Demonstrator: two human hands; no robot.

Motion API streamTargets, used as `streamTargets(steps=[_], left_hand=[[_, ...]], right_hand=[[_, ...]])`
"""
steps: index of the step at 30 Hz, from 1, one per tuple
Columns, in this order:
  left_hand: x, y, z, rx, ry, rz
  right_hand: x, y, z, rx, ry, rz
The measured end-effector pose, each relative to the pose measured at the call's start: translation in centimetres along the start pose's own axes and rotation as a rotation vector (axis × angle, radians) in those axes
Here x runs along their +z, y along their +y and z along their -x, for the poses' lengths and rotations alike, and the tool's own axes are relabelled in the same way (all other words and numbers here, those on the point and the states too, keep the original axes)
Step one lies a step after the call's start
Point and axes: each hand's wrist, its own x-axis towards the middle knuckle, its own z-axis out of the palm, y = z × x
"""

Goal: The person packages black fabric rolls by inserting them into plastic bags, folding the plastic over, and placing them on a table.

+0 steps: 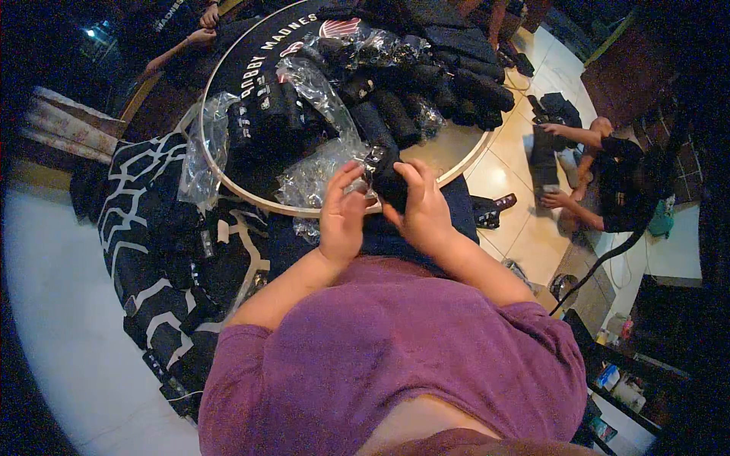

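Observation:
My right hand [422,204] grips a rolled black garment [389,181] at the near edge of the round table [255,199]. Shiny clear plastic shows at the roll's left side. My left hand [344,216] is just left of the roll, its fingers stretched out and apart from the thumb. Right beside it, crumpled clear plastic bags [312,176] lie on the table. More rolled black garments [395,118] are heaped just beyond my hands, several in clear plastic.
A black cloth with white lettering [266,64] covers the table's far left. Patterned black fabric [144,220] lies at left. On the right, a person [608,178] sits on the tiled floor handling dark fabric [545,156]. Another person's hands [204,34] show at upper left.

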Motion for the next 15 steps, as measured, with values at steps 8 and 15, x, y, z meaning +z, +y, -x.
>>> streamTargets(steps=[8, 15], left_hand=[[-1.5, -1.5, -0.8, -0.400, 0.114, 0.192], [-0.3, -2.0, -0.3, -0.381, -0.100, 0.439]], right_hand=[[1.2, 0.1, 0.8, -0.116, -0.036, -0.012], [1.7, -0.8, 0.7, -0.092, -0.080, 0.046]])
